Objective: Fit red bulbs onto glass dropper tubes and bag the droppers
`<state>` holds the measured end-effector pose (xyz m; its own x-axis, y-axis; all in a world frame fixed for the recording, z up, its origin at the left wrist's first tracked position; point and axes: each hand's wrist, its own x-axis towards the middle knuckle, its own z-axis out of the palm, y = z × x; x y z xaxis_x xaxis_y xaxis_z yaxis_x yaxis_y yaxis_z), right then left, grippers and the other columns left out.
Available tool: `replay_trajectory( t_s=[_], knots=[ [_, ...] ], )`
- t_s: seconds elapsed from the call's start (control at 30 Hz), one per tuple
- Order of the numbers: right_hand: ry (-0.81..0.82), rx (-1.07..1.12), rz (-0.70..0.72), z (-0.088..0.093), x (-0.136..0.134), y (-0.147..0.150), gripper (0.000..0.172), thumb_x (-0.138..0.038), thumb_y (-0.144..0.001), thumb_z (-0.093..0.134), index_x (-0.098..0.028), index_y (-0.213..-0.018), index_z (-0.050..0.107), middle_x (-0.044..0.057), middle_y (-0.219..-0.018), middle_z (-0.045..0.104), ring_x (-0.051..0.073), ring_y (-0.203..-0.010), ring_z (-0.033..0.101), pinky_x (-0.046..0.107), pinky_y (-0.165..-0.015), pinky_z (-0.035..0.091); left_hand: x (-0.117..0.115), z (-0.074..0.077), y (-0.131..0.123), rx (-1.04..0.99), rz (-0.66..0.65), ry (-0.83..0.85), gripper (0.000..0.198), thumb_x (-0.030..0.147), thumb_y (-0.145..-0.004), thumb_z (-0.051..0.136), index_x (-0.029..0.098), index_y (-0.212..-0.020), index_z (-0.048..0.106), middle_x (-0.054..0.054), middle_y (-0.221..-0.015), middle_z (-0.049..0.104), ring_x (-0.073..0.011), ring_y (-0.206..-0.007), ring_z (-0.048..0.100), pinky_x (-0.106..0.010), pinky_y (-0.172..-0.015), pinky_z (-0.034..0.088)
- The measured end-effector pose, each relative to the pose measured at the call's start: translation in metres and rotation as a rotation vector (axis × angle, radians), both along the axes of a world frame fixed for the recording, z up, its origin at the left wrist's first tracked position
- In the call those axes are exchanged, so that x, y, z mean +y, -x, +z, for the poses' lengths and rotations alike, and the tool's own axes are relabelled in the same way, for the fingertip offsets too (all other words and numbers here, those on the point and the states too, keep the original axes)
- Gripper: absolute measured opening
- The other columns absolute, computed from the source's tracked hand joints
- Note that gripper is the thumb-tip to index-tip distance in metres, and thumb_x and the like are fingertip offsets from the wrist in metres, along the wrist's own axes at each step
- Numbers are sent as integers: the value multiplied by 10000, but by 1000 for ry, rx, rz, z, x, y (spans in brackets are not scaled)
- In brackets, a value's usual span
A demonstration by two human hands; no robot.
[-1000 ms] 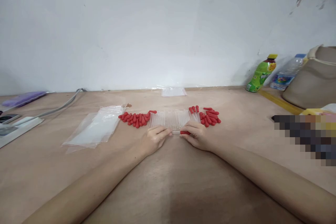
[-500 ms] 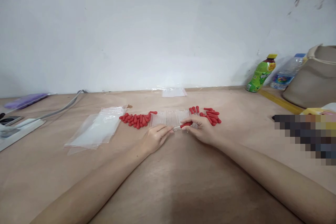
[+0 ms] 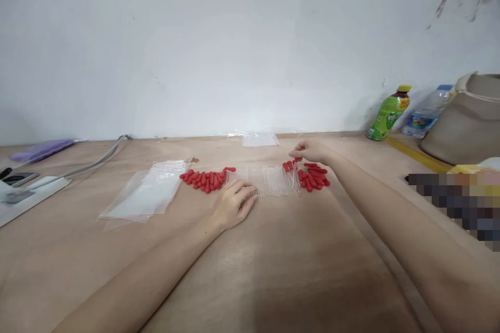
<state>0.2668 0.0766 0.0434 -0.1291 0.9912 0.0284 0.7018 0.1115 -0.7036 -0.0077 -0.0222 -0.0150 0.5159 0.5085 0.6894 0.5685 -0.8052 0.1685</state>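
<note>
My right hand point(image 3: 307, 152) pinches a dropper by its red rubber bulb point(image 3: 297, 159), at the right end of the row of tubes. Its thin clear tube points down toward me, beside other red-bulbed droppers point(image 3: 288, 166). Many clear glass tubes point(image 3: 269, 181) lie side by side in the middle of the table. Over their left part rests my left hand point(image 3: 234, 203), fingers loosely curled and thumb apart, with nothing visible in it. Loose red rubber bulbs lie in a left pile point(image 3: 205, 181) and a right pile point(image 3: 314, 177).
Clear zip bags point(image 3: 144, 195) lie to the left, near a power strip point(image 3: 35, 200) with a grey cable point(image 3: 97, 158). A white packet point(image 3: 260, 140) is by the wall. On the right are a green bottle point(image 3: 388, 114), a water bottle point(image 3: 425, 114) and a beige bag point(image 3: 461, 119).
My right hand has moved away from my left, up and to the right, carrying the dropper to the row's right end. The left hand stayed near the tubes, its thumb now apart from its fingers.
</note>
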Motion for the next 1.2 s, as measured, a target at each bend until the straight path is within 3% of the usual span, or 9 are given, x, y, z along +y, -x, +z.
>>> replay_trajectory(
  t_s=[0.17, 0.33, 0.5, 0.77, 0.93, 1.03, 1.2],
  knots=[
    [-11, -225, 24, -12, 8, 7, 266, -424, -675, 599, -167, -738, 625, 32, -728, 653, 139, -654, 572, 223, -573, 411, 0, 1, 1, 36, 13, 11, 155, 217, -812, 493, 172, -908, 606, -66, -872, 587, -172, -789, 524, -324, -717, 430],
    [-87, -380, -133, -12, 6, -13, 316, -455, -653, 601, -172, -789, 640, 54, -784, 651, 177, -728, 581, 237, -592, 402, -2, 5, 1, 57, 75, 8, 159, 229, -808, 492, 176, -901, 611, -64, -877, 588, -181, -816, 514, -338, -738, 412],
    [-2, -378, -196, -16, 0, -39, 223, -373, -637, 634, -156, -688, 646, 51, -696, 652, 166, -667, 583, 226, -539, 404, 2, 14, -19, 55, 308, 40, 131, 267, -766, 520, 175, -800, 608, -67, -817, 552, -217, -825, 481, -378, -745, 394],
    [49, -313, -205, -26, 1, -33, 163, -304, -581, 688, -150, -599, 637, 33, -564, 622, 131, -507, 546, 223, -465, 396, 37, 22, -71, 119, 646, 290, 226, 350, -685, 535, 128, -692, 573, -148, -856, 545, -301, -899, 456, -441, -768, 356],
    [-95, -312, -304, -13, -5, -27, 177, -348, -683, 588, -174, -669, 619, 52, -707, 644, 166, -673, 572, 246, -558, 398, 48, 25, -80, 187, 733, 339, 285, 360, -671, 526, 88, -649, 607, -210, -881, 561, -340, -920, 462, -443, -775, 343],
    [-260, -262, -317, -6, -18, -14, 187, -359, -723, 536, -183, -722, 601, 46, -773, 638, 175, -741, 562, 263, -610, 395, 52, 26, -81, 190, 761, 378, 285, 347, -655, 547, 73, -633, 624, -230, -860, 572, -355, -906, 480, -460, -773, 341],
    [-533, -100, -144, -14, -56, 23, 154, -305, -776, 487, -175, -782, 569, 45, -789, 620, 170, -737, 549, 283, -646, 403, 55, 33, -72, 177, 713, 396, 246, 328, -677, 557, 106, -603, 632, -198, -796, 598, -349, -867, 514, -454, -715, 388]
  ],
)
